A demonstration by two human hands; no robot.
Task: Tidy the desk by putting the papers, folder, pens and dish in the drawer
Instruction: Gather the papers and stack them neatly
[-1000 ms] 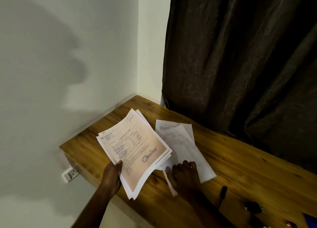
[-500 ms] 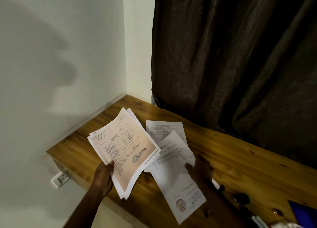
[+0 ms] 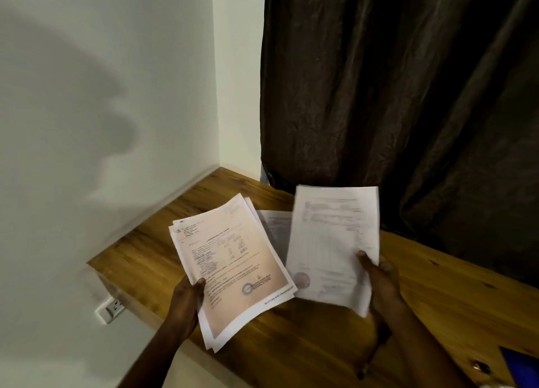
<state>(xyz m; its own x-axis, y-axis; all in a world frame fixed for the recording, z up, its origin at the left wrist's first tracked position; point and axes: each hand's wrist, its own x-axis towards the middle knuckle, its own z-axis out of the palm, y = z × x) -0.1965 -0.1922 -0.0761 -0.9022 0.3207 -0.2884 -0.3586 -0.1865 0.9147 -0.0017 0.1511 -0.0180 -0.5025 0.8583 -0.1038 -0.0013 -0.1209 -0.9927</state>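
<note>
Holding a stack of papers (image 3: 230, 266) in my left hand (image 3: 186, 301), I have my thumb pressed on its top sheet near the lower left edge and my fingers closed underneath. The stack is lifted off the wooden worktop (image 3: 335, 338) and tilted, its long axis running from the near edge by my wrist up and away toward the corner of the white wall (image 3: 102, 96). The top sheet is printed, with a round stamp near its lower right corner; the sheets beneath fan out slightly at the far end.

My right hand (image 3: 379, 282) is closed on a single sheet (image 3: 332, 241), thumb on the front at its right edge, fingers behind. This sheet stands nearly upright in front of the dark curtain (image 3: 408, 96), its long axis close to vertical, and its print is blurred. It sits just beside the stack, the edges close together near the bottom.

Between the two, another sheet (image 3: 274, 230) lies flat on the worktop, mostly hidden. At the far right edge, a blue object (image 3: 522, 367) lies on the worktop; I cannot tell what it is.
</note>
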